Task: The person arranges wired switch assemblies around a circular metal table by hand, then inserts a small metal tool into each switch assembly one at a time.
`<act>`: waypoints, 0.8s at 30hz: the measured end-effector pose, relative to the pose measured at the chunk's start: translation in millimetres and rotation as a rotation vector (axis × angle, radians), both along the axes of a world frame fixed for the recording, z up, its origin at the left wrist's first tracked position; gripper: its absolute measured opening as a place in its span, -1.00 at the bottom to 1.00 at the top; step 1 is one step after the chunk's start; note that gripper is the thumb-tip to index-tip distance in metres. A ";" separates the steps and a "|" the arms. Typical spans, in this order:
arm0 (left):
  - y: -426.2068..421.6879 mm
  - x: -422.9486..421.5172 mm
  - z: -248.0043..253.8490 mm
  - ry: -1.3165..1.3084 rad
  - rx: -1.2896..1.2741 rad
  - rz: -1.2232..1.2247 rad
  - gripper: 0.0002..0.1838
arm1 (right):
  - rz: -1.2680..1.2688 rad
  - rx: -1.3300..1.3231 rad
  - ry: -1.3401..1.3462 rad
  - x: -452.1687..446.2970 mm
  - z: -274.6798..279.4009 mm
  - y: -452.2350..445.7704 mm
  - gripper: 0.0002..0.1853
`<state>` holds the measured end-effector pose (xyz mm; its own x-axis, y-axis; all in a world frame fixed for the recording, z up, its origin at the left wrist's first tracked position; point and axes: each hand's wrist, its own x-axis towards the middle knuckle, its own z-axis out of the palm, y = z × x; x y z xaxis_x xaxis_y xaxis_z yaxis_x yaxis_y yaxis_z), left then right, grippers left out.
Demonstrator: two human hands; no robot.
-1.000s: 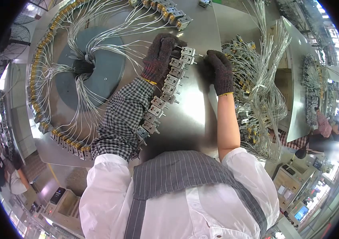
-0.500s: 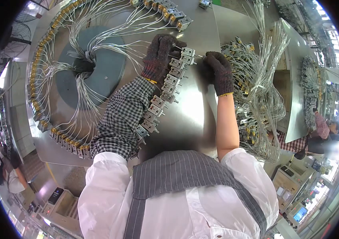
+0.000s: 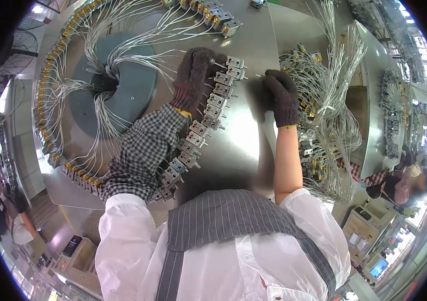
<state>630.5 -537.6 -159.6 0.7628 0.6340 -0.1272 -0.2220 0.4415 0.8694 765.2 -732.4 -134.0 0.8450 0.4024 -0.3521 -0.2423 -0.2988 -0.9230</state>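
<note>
A slanting row of small metal boxes with shafts, like thermostats (image 3: 216, 100), lies on the metal table in front of me. My left hand (image 3: 194, 78), in a dark knitted glove, is closed beside the upper left end of the row. A thin pin shows between its fingers and the top box (image 3: 235, 62); whether the fingers grip it is hidden. To the right, apart from the row, my gloved right hand (image 3: 281, 98) is closed in a pinch. A small thin pale piece (image 3: 259, 76) pokes out from its fingertips; its kind is too small to tell.
On the left, a grey disc (image 3: 140, 95) with a central hole gathers pale wires from a curved row of brass-coloured units (image 3: 42, 100). A heap of wired units (image 3: 319, 115) lies to the right. Another person (image 3: 399, 185) is at the far right.
My right hand has drawn back to the right and slightly down, away from the top box. My left hand has shifted a little left and down, its forearm uncovering more boxes at the lower end.
</note>
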 end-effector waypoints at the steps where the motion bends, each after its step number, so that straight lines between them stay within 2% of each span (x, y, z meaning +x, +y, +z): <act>1: -4.6 0.8 -5.3 0.047 -0.001 0.002 -0.73 | 0.005 -0.011 -0.019 3.0 -3.5 -7.8 -0.74; 6: -7.9 4.3 -16.0 0.040 0.011 -0.050 -0.72 | -0.030 0.029 -0.002 -8.6 7.1 -3.5 -0.74; 8: -6.0 5.5 -12.1 0.000 0.026 -0.052 -0.71 | -0.013 0.000 -0.049 -10.4 7.3 0.7 -0.75; 11: -3.8 3.8 9.2 0.076 -0.089 -0.103 -0.71 | -0.042 0.015 -0.008 -13.9 9.4 3.1 -0.76; 13: -5.0 3.4 16.2 0.080 0.140 -0.124 -0.68 | -0.038 -0.020 -0.033 -17.9 13.2 3.0 -0.77; 16: -1.0 3.7 8.2 0.056 0.080 -0.206 -0.67 | -0.049 -0.050 -0.063 -19.1 4.0 -1.9 -0.77; 21: -4.2 5.3 1.2 0.046 0.124 -0.203 -0.66 | -0.065 -0.026 -0.094 -23.5 7.4 2.4 -0.76; 24: -3.6 7.9 -2.1 0.016 0.099 -0.189 -0.67 | -0.052 -0.035 0.014 -21.1 6.6 2.2 -0.76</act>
